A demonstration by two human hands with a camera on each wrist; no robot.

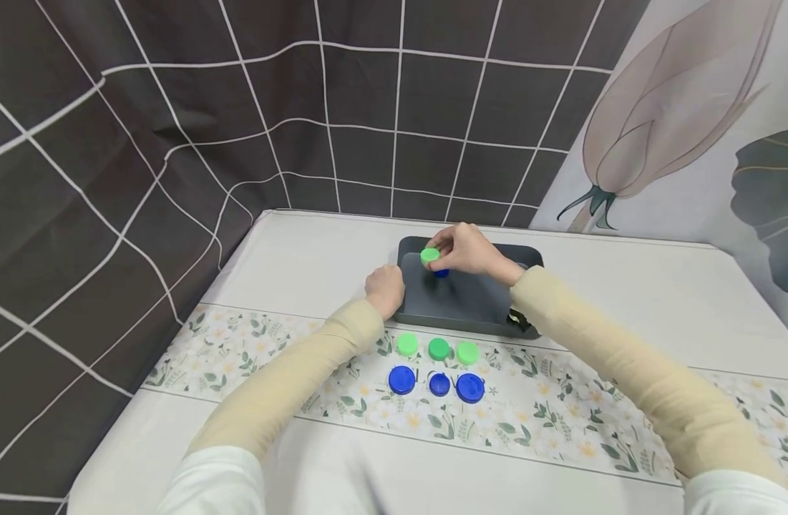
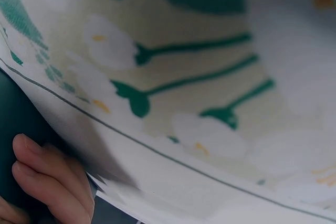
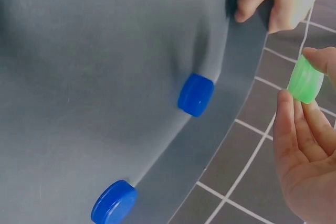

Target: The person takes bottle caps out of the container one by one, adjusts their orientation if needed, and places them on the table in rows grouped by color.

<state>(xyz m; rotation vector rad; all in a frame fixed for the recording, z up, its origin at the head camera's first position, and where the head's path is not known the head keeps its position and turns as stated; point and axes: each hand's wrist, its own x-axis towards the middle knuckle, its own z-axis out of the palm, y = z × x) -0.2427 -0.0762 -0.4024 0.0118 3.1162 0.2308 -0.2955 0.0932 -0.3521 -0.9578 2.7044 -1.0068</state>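
Observation:
My right hand (image 1: 469, 250) pinches a light green bottle cap (image 1: 429, 256) between thumb and fingertips, above the dark grey tray (image 1: 467, 300). In the right wrist view, the green cap (image 3: 306, 81) is tilted on its side in the fingers. Two blue bottle caps, one nearer the left hand (image 3: 196, 95) and one farther from it (image 3: 114, 203), stand on edge in the tray along its wall. My left hand (image 1: 386, 288) grips the tray's left rim with curled fingers. Its fingers (image 2: 47, 177) lie against the dark tray wall in the left wrist view.
On the floral strip before the tray, three green caps (image 1: 439, 349) form a row. Closer to me lie three blue caps (image 1: 439, 385), the middle one smaller. Behind the white table (image 1: 316, 250) hangs a dark grid-patterned cloth (image 1: 361, 93).

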